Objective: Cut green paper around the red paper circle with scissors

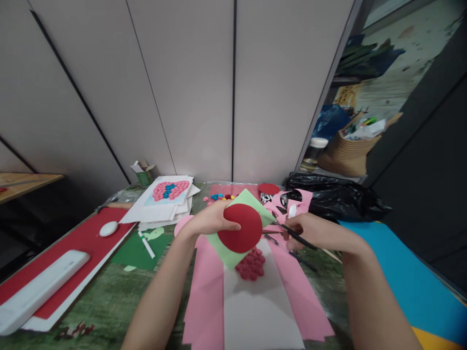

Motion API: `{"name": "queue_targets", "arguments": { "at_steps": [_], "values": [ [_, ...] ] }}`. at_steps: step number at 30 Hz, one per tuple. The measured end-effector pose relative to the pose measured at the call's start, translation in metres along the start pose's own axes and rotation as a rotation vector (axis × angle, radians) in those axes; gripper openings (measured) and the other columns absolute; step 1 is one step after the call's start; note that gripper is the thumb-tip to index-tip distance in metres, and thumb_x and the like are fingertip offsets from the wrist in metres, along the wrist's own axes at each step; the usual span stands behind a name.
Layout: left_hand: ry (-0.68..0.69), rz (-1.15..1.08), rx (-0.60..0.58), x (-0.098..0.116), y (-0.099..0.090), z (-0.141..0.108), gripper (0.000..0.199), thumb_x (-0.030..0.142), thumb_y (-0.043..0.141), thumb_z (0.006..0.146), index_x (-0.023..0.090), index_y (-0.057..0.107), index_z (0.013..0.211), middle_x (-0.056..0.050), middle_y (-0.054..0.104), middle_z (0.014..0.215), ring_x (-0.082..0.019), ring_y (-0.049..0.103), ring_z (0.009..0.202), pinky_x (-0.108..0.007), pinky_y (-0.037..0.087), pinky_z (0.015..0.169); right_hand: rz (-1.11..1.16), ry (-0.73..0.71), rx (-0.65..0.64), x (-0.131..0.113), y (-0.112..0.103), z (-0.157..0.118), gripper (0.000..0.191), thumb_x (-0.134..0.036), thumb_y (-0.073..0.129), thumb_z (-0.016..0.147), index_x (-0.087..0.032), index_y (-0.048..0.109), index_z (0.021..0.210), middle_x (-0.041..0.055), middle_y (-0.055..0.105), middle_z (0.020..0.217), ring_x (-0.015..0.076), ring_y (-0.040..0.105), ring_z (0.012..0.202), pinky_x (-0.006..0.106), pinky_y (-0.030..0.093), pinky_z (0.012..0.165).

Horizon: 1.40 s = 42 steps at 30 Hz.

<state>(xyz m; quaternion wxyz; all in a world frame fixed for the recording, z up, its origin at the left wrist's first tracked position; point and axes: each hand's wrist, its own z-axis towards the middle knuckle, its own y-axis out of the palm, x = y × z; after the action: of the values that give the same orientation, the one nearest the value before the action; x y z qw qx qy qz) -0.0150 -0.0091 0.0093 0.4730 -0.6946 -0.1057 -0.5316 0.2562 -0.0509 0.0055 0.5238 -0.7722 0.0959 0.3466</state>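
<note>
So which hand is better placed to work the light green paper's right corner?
Probably the right hand: its black tool is near that corner; the left hand grips the light green paper.

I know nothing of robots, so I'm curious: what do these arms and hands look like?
They are a person's. The left hand and right hand are ungloved, and the forearms are bare where visible: no sleeves, watch, bracelet or cables. Each hand is partly hidden, so rings can't be ruled out.

Your disc (pixel 248 233) is plain red and your sheet (pixel 248 198) pale green. Before you, the cluster (pixel 251 266) is deep pink, the strip (pixel 257 316) white, the paper (pixel 206 287) pink, the table (pixel 109 296) streaky green, the heart (pixel 159 191) pink with a blue middle.
</note>
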Motion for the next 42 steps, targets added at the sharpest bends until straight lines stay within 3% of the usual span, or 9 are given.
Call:
{"name": "queue_targets", "arguments": {
  "at_steps": [8,15,24,28,33,35,37,40,42],
  "values": [
    [0.034,0.042,-0.02,0.004,0.008,0.0,0.031,0.021,0.061,0.065,0.021,0.059,0.096,-0.002,0.066,0.099,-0.02,0.061,0.086,-0.028,0.046,0.067,0.389,-0.122,0.299,-0.009,-0.004,0.001,0.023,-0.033,0.064,0.066,-0.016,0.055,0.078,-0.0012,0.052,0.065,0.0108,0.045,0.055,0.022,0.034,0.048],
    [0.084,0.149,0.012,0.011,0.021,-0.002,0.034,0.021,0.06,0.067,0.025,0.058,0.1,-0.001,0.065,0.101,-0.02,0.06,0.086,-0.027,0.044,0.064,0.483,-0.199,0.293,-0.024,0.022,0.027,0.035,-0.037,0.07,0.06,-0.015,0.058,0.084,-0.0011,0.054,0.067,0.0141,0.053,0.063,0.026,0.045,0.059],
    [0.11,0.339,0.114,0.004,0.025,0.001,0.037,0.023,0.059,0.07,0.028,0.055,0.106,-0.001,0.064,0.103,-0.023,0.058,0.089,-0.031,0.043,0.07,0.635,-0.19,0.265,-0.021,0.029,0.034,0.031,-0.032,0.07,0.061,-0.013,0.064,0.085,0.0042,0.067,0.073,0.018,0.062,0.064,0.03,0.049,0.061],
    [0.067,0.43,0.285,0.006,0.03,0.004,0.043,0.024,0.059,0.071,0.029,0.05,0.113,-0.002,0.063,0.105,-0.024,0.058,0.09,-0.035,0.044,0.074,0.68,-0.164,0.367,-0.018,0.03,0.037,0.026,-0.029,0.07,0.061,-0.013,0.063,0.08,0.004,0.067,0.071,0.0187,0.062,0.064,0.029,0.049,0.057],
    [0.184,0.335,0.755,0.014,0.022,0.004,0.061,0.034,0.061,0.072,0.026,0.036,0.127,-0.007,0.046,0.13,-0.024,0.042,0.118,-0.037,0.034,0.096,0.701,-0.155,0.646,-0.016,0.022,0.034,0.027,-0.03,0.072,0.059,-0.014,0.063,0.078,0.0052,0.068,0.073,0.0216,0.063,0.072,0.029,0.05,0.06],
    [0.196,0.162,0.855,0.013,0.016,0.005,0.067,0.036,0.062,0.072,0.024,0.031,0.13,-0.008,0.039,0.136,-0.023,0.038,0.122,-0.037,0.033,0.099,0.732,-0.151,0.766,-0.014,0.019,0.032,0.029,-0.03,0.073,0.059,-0.013,0.064,0.081,0.006,0.069,0.076,0.0218,0.063,0.071,0.029,0.05,0.06],
    [0.166,-0.095,0.75,0.011,0.014,0.006,0.067,0.036,0.063,0.071,0.022,0.032,0.129,-0.01,0.044,0.133,-0.024,0.043,0.119,-0.037,0.04,0.093,0.788,-0.186,0.817,-0.012,0.019,0.031,0.03,-0.03,0.073,0.06,-0.014,0.064,0.083,0.0066,0.069,0.08,0.022,0.064,0.072,0.03,0.051,0.061],
    [0.094,-0.454,0.429,0.009,0.017,0.009,0.053,0.038,0.062,0.071,0.015,0.048,0.117,-0.014,0.059,0.116,-0.028,0.058,0.101,-0.037,0.049,0.078,0.873,-0.257,0.795,-0.011,0.021,0.032,0.031,-0.029,0.073,0.061,-0.015,0.065,0.087,0.0071,0.069,0.087,0.0232,0.064,0.079,0.031,0.052,0.066],
    [0.061,-0.583,0.374,0.011,0.024,0.01,0.045,0.037,0.064,0.069,0.012,0.057,0.106,-0.014,0.065,0.104,-0.029,0.062,0.092,-0.037,0.051,0.073,0.911,-0.278,0.769,-0.013,0.023,0.032,0.031,-0.028,0.074,0.061,-0.015,0.065,0.088,0.0073,0.069,0.09,0.0238,0.064,0.082,0.032,0.052,0.068]
  ]
}}
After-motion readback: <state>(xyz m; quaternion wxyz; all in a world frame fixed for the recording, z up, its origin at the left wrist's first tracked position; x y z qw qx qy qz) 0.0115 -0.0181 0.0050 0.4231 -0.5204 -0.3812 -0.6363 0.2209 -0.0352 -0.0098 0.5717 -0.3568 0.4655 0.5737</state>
